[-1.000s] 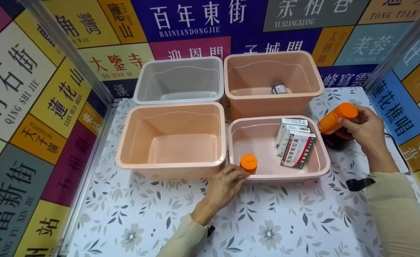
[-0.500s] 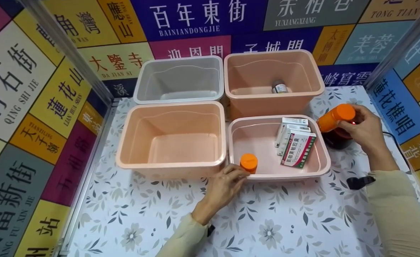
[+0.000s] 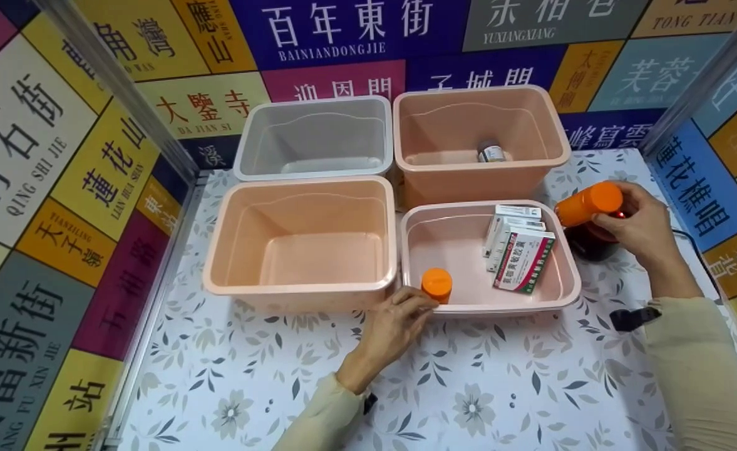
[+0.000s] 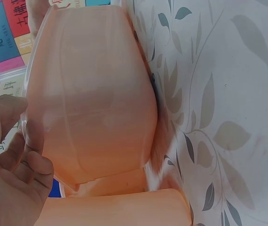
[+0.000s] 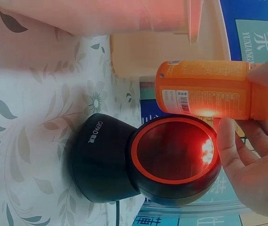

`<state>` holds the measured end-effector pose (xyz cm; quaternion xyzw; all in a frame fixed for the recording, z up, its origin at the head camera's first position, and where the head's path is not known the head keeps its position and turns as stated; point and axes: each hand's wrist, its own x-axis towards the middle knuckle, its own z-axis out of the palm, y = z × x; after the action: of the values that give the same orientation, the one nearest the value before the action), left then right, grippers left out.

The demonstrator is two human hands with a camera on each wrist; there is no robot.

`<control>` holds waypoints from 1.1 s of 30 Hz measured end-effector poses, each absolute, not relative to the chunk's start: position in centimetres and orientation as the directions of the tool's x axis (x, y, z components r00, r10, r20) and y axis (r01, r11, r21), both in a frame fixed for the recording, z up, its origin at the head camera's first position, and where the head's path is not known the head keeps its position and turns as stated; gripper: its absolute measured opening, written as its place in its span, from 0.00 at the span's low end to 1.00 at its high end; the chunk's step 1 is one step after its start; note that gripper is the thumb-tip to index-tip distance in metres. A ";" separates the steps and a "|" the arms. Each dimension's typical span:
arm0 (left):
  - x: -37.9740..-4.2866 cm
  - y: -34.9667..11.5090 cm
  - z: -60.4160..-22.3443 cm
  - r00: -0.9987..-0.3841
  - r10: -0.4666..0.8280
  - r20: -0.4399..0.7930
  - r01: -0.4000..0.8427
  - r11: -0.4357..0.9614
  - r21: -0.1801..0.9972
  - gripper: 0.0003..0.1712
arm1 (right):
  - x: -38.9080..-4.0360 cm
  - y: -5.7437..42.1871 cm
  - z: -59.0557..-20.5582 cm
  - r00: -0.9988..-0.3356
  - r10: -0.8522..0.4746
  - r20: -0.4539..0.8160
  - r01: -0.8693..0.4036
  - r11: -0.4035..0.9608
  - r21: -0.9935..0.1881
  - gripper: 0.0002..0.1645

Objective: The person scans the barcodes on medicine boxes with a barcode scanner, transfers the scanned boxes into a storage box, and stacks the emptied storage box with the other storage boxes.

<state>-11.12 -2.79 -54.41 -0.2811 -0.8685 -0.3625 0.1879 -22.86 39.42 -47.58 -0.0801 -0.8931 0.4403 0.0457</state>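
Note:
My right hand [image 3: 647, 235] pinches an orange pill bottle [image 3: 580, 208] near its orange cap, tilted sideways. In the right wrist view the bottle [image 5: 202, 89] lies level across the frame beside a black barcode scanner [image 5: 171, 153], whose round window glows red. Red light falls on the label next to a barcode [image 5: 183, 101]. My left hand [image 3: 393, 329] grips the near left rim of the pale pink bin [image 3: 493, 309]. Inside that bin are another orange-capped bottle [image 3: 437, 283], close to my left fingertips, and several medicine boxes [image 3: 523, 260] leaning at the right.
Left of the pink bin stands a peach bin [image 3: 324, 263]. Behind are a grey bin [image 3: 315, 141] and a second peach bin [image 3: 474, 188] with a small dark bottle [image 3: 491, 152] in it. Printed wall panels enclose the table. A black cable [image 3: 697, 257] runs at the right.
My right hand has shifted slightly left and down with the orange bottle, and red light now shows by the scanner. My left hand stays at the bin rim.

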 end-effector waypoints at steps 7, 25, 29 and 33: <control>-11.1 -2.8 -54.4 -0.768 0.351 0.536 0.625 0.596 0.505 0.07 | -22.8 39.6 -47.7 -0.988 0.157 0.003 0.095 0.611 -0.786 0.38; -11.1 -2.8 -54.5 -0.773 0.362 0.521 0.621 0.600 0.504 0.07 | -22.3 40.3 -47.5 -0.989 0.141 0.040 0.052 0.594 -0.803 0.37; -11.1 -2.8 -54.4 -0.768 0.356 0.532 0.624 0.602 0.497 0.07 | -22.2 40.3 -47.4 -0.989 0.140 0.040 0.053 0.598 -0.800 0.36; -11.1 -2.8 -54.4 -0.770 0.356 0.530 0.622 0.606 0.496 0.07 | -22.1 40.2 -47.2 -0.989 0.142 0.035 0.059 0.608 -0.792 0.36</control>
<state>-11.13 -2.81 -54.41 -0.2791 -0.8751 -0.3451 0.1927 -22.07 40.25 -47.20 -0.0559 -0.8954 0.4393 0.0473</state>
